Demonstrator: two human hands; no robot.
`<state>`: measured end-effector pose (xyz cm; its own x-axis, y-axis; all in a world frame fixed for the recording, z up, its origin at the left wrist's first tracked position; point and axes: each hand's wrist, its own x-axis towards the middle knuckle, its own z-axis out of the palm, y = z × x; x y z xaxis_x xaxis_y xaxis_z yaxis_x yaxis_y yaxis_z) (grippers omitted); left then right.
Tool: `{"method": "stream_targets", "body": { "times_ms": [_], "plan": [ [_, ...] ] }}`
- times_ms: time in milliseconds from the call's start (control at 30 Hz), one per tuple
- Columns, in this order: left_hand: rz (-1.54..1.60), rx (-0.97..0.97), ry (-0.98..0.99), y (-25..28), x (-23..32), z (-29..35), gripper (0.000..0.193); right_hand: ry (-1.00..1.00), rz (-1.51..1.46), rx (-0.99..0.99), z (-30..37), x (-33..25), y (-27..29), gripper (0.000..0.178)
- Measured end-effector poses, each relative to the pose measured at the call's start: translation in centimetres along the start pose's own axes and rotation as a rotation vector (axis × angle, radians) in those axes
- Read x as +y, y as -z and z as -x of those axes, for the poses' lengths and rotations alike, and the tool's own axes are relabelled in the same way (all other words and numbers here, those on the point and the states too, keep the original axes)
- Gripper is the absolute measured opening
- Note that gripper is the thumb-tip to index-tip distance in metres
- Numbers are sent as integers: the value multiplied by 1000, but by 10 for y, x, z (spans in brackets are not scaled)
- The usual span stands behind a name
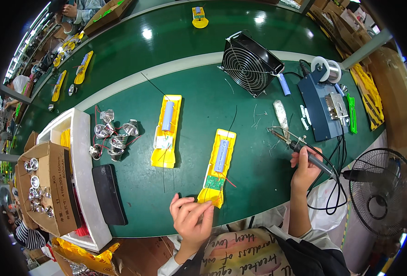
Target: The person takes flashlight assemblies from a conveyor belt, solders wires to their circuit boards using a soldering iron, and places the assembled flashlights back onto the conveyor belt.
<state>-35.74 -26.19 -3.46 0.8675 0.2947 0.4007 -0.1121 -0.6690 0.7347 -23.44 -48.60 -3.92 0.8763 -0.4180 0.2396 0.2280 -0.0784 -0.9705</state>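
A yellow plastic casing lies in front of me, with a blue cylindrical battery cell and a small green circuit board in it. Black and red wires stick out of it. My left hand closes thumb and fingertips at the casing's near end. In my right hand is a soldering iron, its tip pointing left, well apart from the casing. A second yellow casing, also with a blue cell and a board, rests farther left, touched by neither hand.
Several silver reflector cups with red wires sit left, by a white foam box, a cardboard box and a black phone-like slab. A black fan and a blue soldering station with a solder spool stand at the back right.
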Motion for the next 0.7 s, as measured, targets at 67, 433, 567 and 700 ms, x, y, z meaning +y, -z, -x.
{"method": "stream_targets", "body": {
  "times_ms": [67,433,567,700],
  "plan": [
    [28,19,21,-1,-1,0,14,1,5,-1,0,1,1,12],
    [24,37,76,-3,0,-1,13,12,29,-12,1,1,0,12],
    [22,60,113,-5,5,-4,14,15,30,-20,2,1,1,12],
    [9,86,132,-7,5,-3,13,19,21,-18,3,0,2,11]
  ]
}}
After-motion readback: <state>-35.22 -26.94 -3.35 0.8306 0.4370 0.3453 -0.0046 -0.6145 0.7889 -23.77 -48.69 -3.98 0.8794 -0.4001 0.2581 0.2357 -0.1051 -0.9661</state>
